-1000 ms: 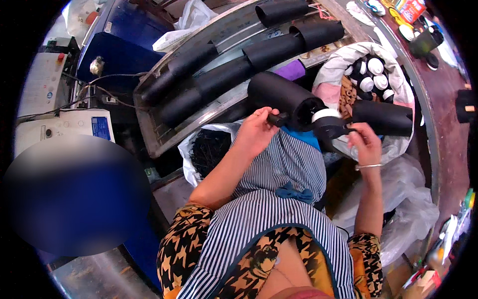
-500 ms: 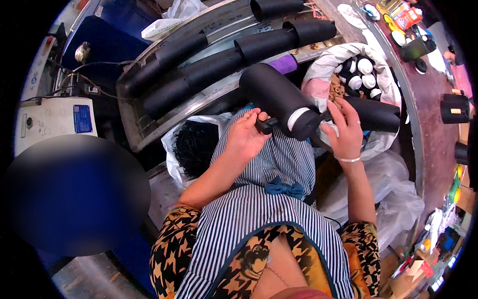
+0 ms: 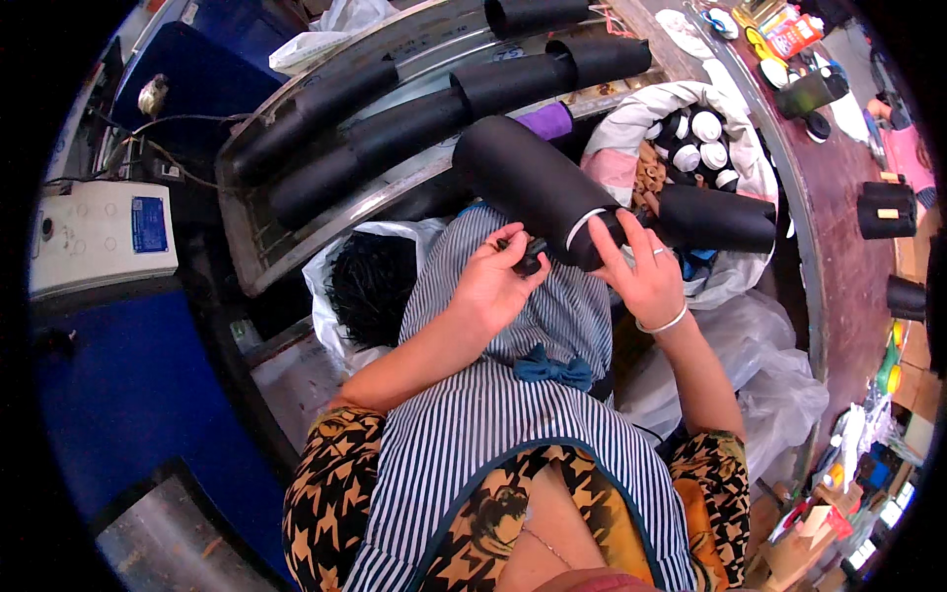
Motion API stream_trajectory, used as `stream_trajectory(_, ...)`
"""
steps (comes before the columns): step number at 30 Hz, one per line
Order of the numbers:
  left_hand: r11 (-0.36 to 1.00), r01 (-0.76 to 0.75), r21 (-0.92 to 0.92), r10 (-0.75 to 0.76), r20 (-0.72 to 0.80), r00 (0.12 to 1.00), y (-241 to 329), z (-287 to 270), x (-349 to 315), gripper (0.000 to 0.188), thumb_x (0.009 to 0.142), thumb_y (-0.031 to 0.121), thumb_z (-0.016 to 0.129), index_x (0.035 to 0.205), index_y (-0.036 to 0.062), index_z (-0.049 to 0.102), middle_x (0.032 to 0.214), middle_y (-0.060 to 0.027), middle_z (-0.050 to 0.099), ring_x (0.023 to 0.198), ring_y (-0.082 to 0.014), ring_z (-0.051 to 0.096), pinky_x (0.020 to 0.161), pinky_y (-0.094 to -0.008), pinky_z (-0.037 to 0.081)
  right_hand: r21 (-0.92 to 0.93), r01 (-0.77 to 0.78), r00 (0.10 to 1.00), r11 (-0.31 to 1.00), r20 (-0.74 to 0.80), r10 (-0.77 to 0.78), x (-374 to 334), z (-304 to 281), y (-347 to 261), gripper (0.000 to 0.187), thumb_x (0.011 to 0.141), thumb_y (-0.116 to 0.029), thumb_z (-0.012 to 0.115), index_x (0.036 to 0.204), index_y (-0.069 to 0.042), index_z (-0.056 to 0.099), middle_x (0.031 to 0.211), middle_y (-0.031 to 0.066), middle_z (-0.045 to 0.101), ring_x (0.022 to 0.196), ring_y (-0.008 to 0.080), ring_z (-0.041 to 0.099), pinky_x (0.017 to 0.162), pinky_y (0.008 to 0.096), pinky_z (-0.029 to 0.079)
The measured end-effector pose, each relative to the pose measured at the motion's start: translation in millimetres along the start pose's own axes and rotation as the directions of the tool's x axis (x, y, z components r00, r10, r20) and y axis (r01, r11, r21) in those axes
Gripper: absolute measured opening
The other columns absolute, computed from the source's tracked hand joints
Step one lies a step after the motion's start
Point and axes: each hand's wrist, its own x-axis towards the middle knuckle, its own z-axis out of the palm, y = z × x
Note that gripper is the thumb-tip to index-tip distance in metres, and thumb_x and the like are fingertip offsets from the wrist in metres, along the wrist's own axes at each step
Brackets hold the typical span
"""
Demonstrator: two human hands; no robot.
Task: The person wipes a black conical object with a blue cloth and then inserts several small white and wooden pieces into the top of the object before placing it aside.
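Cluttered workshop benches are curving around the frame's upper half. At centre, the right hand (image 3: 646, 276) is gripping a thick black tube's (image 3: 533, 187) near end, while the left hand (image 3: 493, 286) is pinching a small black part (image 3: 530, 255) just beside it.

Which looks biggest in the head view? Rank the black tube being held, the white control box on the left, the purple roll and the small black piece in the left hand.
1. Black tube
2. White control box, though it sits farther away, so the true order is unsure
3. Purple roll, partly hidden
4. Small black piece

Seven black tubes (image 3: 538, 183) — one purple tube (image 3: 546, 121)
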Motion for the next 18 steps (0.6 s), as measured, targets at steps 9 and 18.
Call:
stream_trajectory(9, 0.993, -0.116, -0.015, 0.117, 0.079, 0.99, -32, 26, 0, 0.027, 0.095, 0.009, 0.061, 0.117, 0.0043, 0.048, 0.105, -0.0073, 0.05, 0.102, -0.0189, 0.052, 0.095, -0.0414, 0.048, 0.854, -0.228, 0.561, -0.468, 0.508, 0.654, 4, -14, -48, 0.076, 0.092, -0.015, 0.056, 0.153, -0.006, 0.012, 0.096, 0.0195, 0.068, 0.078, 0.0253, 0.069, 0.076, 0.0392, 0.056)
stream_trajectory(18, 0.953, -0.174, 0.25, 0.122, 0.209, 0.97, -47, 60, -8, 0.031, 0.092, 0.002, 0.059, 0.119, 0.0038, 0.043, 0.098, -0.0045, 0.047, 0.091, -0.0139, 0.053, 0.093, -0.0345, 0.052, 0.459, -0.66, 0.674, 0.595, 0.012, 0.738, -38, -27, -18, 0.052, 0.084, -0.007, 0.071, 0.13, -0.001, 0.05, 0.101, 0.0085, 0.063, 0.079, 0.0152, 0.058, 0.078, 0.0263, 0.048)
